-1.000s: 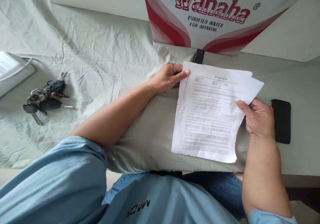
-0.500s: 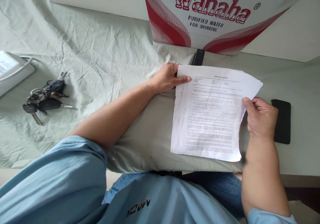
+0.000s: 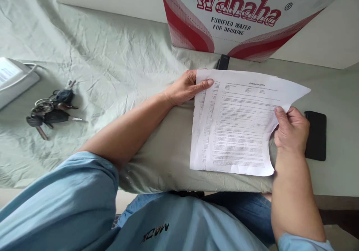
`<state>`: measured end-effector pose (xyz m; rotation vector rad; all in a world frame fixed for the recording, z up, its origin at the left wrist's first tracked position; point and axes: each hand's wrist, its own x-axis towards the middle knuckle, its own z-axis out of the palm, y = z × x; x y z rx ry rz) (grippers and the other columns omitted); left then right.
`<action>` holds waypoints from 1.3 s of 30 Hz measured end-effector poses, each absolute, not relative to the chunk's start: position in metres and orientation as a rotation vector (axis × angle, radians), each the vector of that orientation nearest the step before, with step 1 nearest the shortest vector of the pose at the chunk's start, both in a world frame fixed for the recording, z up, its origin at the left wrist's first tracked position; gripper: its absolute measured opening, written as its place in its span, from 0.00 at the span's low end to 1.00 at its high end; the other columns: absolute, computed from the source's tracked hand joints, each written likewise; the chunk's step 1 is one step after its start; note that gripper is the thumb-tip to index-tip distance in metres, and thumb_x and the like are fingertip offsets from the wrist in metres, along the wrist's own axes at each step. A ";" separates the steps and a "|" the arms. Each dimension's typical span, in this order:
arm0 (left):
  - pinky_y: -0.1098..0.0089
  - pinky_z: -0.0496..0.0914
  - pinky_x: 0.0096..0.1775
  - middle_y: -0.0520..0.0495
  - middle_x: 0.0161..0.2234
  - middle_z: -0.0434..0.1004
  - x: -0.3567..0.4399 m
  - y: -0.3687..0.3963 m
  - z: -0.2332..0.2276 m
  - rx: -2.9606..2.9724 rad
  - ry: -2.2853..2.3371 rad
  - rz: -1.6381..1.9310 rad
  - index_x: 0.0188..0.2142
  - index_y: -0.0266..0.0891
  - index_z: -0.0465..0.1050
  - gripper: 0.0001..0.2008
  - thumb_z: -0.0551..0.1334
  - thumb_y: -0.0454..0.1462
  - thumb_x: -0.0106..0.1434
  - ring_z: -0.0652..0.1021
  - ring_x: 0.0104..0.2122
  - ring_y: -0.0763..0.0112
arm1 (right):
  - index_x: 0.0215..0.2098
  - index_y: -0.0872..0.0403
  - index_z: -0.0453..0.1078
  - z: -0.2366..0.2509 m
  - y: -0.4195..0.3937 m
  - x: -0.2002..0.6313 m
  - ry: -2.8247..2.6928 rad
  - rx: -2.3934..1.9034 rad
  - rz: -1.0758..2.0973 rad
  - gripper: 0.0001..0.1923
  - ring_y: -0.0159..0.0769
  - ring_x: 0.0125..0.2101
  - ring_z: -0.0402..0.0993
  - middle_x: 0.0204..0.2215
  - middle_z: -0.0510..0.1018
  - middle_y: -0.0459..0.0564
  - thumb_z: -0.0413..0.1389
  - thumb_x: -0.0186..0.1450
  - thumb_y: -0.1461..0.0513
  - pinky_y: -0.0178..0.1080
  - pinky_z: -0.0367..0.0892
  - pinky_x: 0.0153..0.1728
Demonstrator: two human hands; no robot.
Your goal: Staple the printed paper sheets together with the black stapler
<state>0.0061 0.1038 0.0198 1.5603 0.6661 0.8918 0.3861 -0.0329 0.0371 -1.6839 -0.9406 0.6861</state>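
Observation:
A small stack of printed paper sheets (image 3: pixel 238 124) lies tilted over the grey-green cloth in front of me. My left hand (image 3: pixel 186 86) pinches the stack's upper left corner, thumb on top. At the right edge, my right hand (image 3: pixel 290 129) grips the top sheet, thumb pressed on the print, and the sheet's right corner fans out past the lower sheets. Part of the lower sheets shows along the left margin.
A bunch of keys (image 3: pixel 52 109) lies at the left on the wrinkled cloth (image 3: pixel 112 64). A black phone (image 3: pixel 316 135) rests just right of my right hand. A Wahaha water carton (image 3: pixel 238 15) stands behind, with a small black object (image 3: pixel 223 62) at its foot. A white device (image 3: pixel 12 79) sits far left.
My right hand has pulled the top sheet to the right and slightly up, so it slides off the lower sheets. My left hand stays on the upper left corner.

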 end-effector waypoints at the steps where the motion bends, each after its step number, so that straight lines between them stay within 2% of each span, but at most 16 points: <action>1: 0.50 0.94 0.53 0.41 0.40 0.95 0.007 0.103 0.018 1.543 0.658 0.892 0.52 0.43 0.92 0.41 0.74 0.78 0.74 0.97 0.52 0.45 | 0.38 0.47 0.83 0.038 -0.033 0.380 -0.917 -1.619 0.691 0.28 0.41 0.44 0.83 0.39 0.89 0.45 0.87 0.58 0.40 0.47 0.84 0.56; 4: 0.51 0.95 0.53 0.42 0.41 0.94 0.008 0.103 0.014 1.497 0.640 0.882 0.54 0.45 0.91 0.41 0.74 0.78 0.73 0.97 0.52 0.46 | 0.41 0.47 0.85 0.042 -0.032 0.363 -0.883 -1.484 0.767 0.28 0.48 0.55 0.89 0.46 0.94 0.50 0.89 0.53 0.46 0.53 0.84 0.67; 9: 0.47 0.95 0.58 0.40 0.46 0.96 0.006 0.103 0.013 1.507 0.573 0.838 0.58 0.46 0.91 0.41 0.79 0.77 0.70 0.97 0.58 0.43 | 0.44 0.47 0.86 0.043 -0.034 0.350 -0.924 -1.478 0.783 0.28 0.52 0.59 0.91 0.48 0.95 0.52 0.89 0.55 0.46 0.57 0.86 0.69; 11: 0.48 0.95 0.57 0.40 0.46 0.96 0.005 0.101 0.016 1.571 0.581 0.775 0.55 0.44 0.91 0.39 0.80 0.75 0.70 0.96 0.55 0.44 | 0.46 0.46 0.88 0.040 -0.035 0.351 -0.938 -1.504 0.790 0.29 0.52 0.59 0.91 0.49 0.95 0.51 0.89 0.57 0.43 0.57 0.87 0.69; 15: 0.52 0.94 0.46 0.42 0.39 0.92 0.006 0.097 0.015 1.644 0.704 0.741 0.42 0.42 0.86 0.37 0.77 0.74 0.75 0.93 0.43 0.51 | 0.46 0.40 0.87 0.042 -0.038 0.365 -0.955 -1.507 0.842 0.33 0.53 0.61 0.92 0.51 0.95 0.48 0.89 0.56 0.35 0.57 0.87 0.70; 17: 0.50 0.95 0.50 0.40 0.43 0.93 0.010 0.100 0.007 1.597 0.769 0.886 0.47 0.43 0.87 0.38 0.76 0.75 0.75 0.94 0.48 0.48 | 0.47 0.39 0.88 0.052 -0.039 0.377 -0.927 -1.483 0.863 0.35 0.57 0.63 0.92 0.52 0.96 0.50 0.89 0.53 0.32 0.59 0.88 0.67; 19: 0.45 0.95 0.58 0.38 0.54 0.94 0.015 0.110 -0.005 1.536 0.828 1.087 0.59 0.44 0.86 0.42 0.72 0.78 0.76 0.94 0.61 0.42 | 0.48 0.39 0.90 0.066 -0.040 0.388 -0.887 -1.473 0.909 0.38 0.66 0.68 0.91 0.52 0.96 0.54 0.86 0.53 0.27 0.62 0.89 0.61; 21: 0.41 0.92 0.65 0.37 0.63 0.91 0.018 0.123 -0.018 1.489 0.890 1.247 0.70 0.45 0.83 0.46 0.63 0.79 0.81 0.90 0.73 0.39 | 0.46 0.39 0.91 0.082 -0.040 0.393 -0.896 -1.465 0.994 0.38 0.71 0.76 0.86 0.55 0.96 0.58 0.80 0.58 0.22 0.62 0.90 0.61; 23: 0.41 0.90 0.67 0.37 0.68 0.89 0.020 0.136 -0.030 1.496 0.906 1.272 0.77 0.48 0.78 0.47 0.58 0.79 0.84 0.87 0.78 0.38 | 0.49 0.37 0.92 0.092 -0.038 0.387 -0.927 -1.390 1.028 0.37 0.72 0.80 0.82 0.61 0.95 0.59 0.73 0.65 0.20 0.63 0.89 0.66; 25: 0.42 0.90 0.69 0.36 0.70 0.88 0.020 0.143 -0.038 1.505 0.894 1.266 0.81 0.50 0.74 0.48 0.57 0.79 0.84 0.86 0.79 0.38 | 0.54 0.36 0.92 0.092 -0.036 0.371 -0.952 -1.329 1.093 0.42 0.72 0.81 0.82 0.63 0.95 0.59 0.76 0.60 0.19 0.64 0.88 0.68; 27: 0.39 0.90 0.70 0.35 0.71 0.88 0.020 0.142 -0.041 1.480 0.865 1.268 0.83 0.50 0.72 0.47 0.58 0.78 0.84 0.84 0.81 0.36 | 0.60 0.36 0.91 0.083 -0.034 0.352 -0.939 -1.341 1.139 0.51 0.71 0.79 0.83 0.65 0.94 0.57 0.85 0.47 0.23 0.66 0.88 0.71; 30: 0.30 0.87 0.75 0.38 0.69 0.89 0.017 0.134 -0.030 1.403 0.858 1.250 0.81 0.52 0.74 0.44 0.65 0.76 0.83 0.80 0.85 0.32 | 0.66 0.39 0.87 0.065 -0.032 0.337 -0.838 -1.384 0.986 0.53 0.64 0.82 0.80 0.70 0.92 0.52 0.93 0.44 0.41 0.71 0.78 0.84; 33: 0.28 0.86 0.76 0.42 0.66 0.92 0.007 0.125 0.000 1.403 0.884 1.184 0.73 0.53 0.80 0.41 0.76 0.72 0.75 0.81 0.84 0.28 | 0.61 0.47 0.87 0.058 -0.027 0.351 -0.818 -1.280 0.642 0.50 0.66 0.88 0.71 0.74 0.88 0.55 0.93 0.43 0.48 0.74 0.66 0.91; 36: 0.31 0.90 0.70 0.45 0.61 0.93 -0.006 0.120 0.035 1.490 0.839 1.109 0.65 0.52 0.85 0.42 0.76 0.77 0.69 0.90 0.75 0.29 | 0.52 0.47 0.87 0.062 -0.021 0.384 -0.917 -1.105 0.412 0.53 0.77 0.92 0.61 0.80 0.83 0.56 0.94 0.32 0.40 0.84 0.65 0.89; 37: 0.31 0.91 0.67 0.46 0.57 0.93 -0.009 0.119 0.043 1.519 0.785 1.086 0.61 0.51 0.86 0.46 0.78 0.80 0.63 0.92 0.71 0.30 | 0.52 0.45 0.87 0.064 -0.020 0.393 -0.944 -1.061 0.366 0.57 0.79 0.93 0.60 0.81 0.82 0.55 0.93 0.28 0.36 0.87 0.67 0.87; 39: 0.31 0.91 0.66 0.47 0.52 0.94 -0.013 0.118 0.050 1.575 0.764 1.015 0.55 0.49 0.88 0.52 0.82 0.84 0.51 0.95 0.66 0.29 | 0.56 0.42 0.88 0.068 -0.021 0.405 -0.997 -1.032 0.343 0.62 0.80 0.92 0.60 0.83 0.80 0.53 0.92 0.26 0.33 0.89 0.69 0.85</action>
